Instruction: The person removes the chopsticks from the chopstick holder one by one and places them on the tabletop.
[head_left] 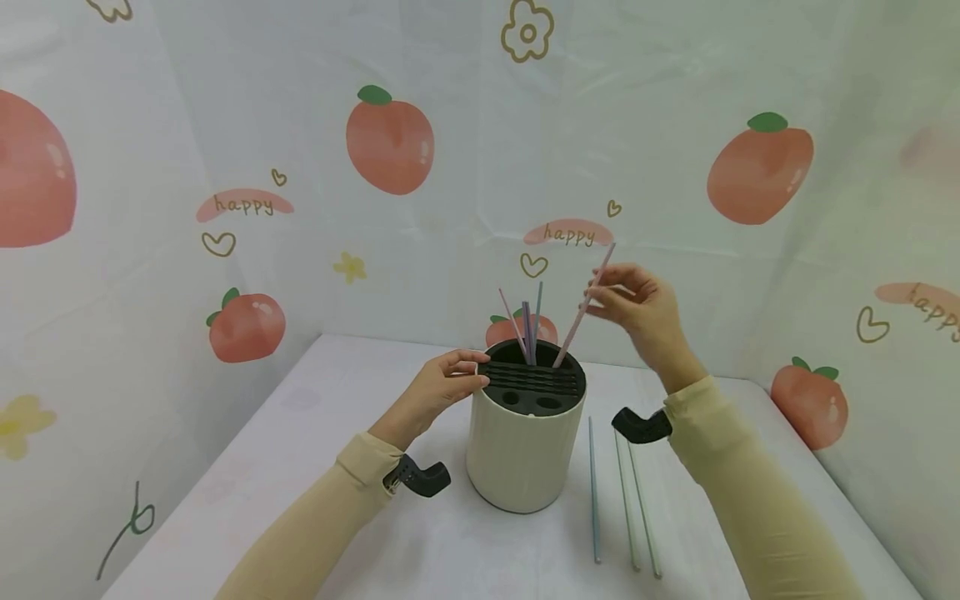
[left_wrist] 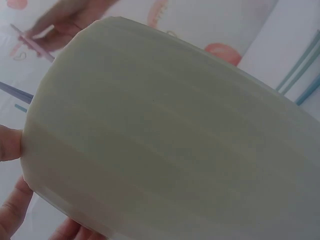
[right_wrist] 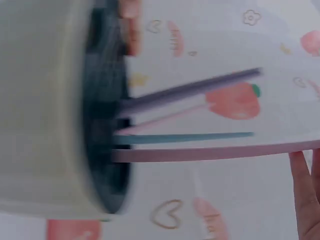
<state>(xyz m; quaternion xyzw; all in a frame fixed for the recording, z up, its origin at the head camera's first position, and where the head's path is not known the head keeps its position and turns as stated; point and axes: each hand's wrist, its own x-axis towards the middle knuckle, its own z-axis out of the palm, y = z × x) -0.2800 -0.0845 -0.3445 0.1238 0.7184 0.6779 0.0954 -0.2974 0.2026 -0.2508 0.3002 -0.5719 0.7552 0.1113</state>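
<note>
Fingertips and thumb of your right hand pinch a slanted pink stick on its upper half, while your left hand rests its fingers, somewhat apart, against the left rim of a white holder. That slanted pink stick leans to the right, its lower end at the right part of the far opening in the black top. Standing in that same opening are a thin pink stick, purple sticks and a short blue stick.

If you let go at this slant, your stick could slump against the right rim or, should its end be barely inside, tip out onto the table. Push it left and it could knock the standing sticks, which crowd close by. Pressing hard on the left rim might tilt the holder, since no hand braces its right side.

You cannot see how deep the held end sits; the holder hides it. Its rim blurs in the right wrist view, where your right hand is cut off. In the left wrist view, the pale wall covers part of your left hand. The purple sticks overlap, so their count is hard to make out.
</note>
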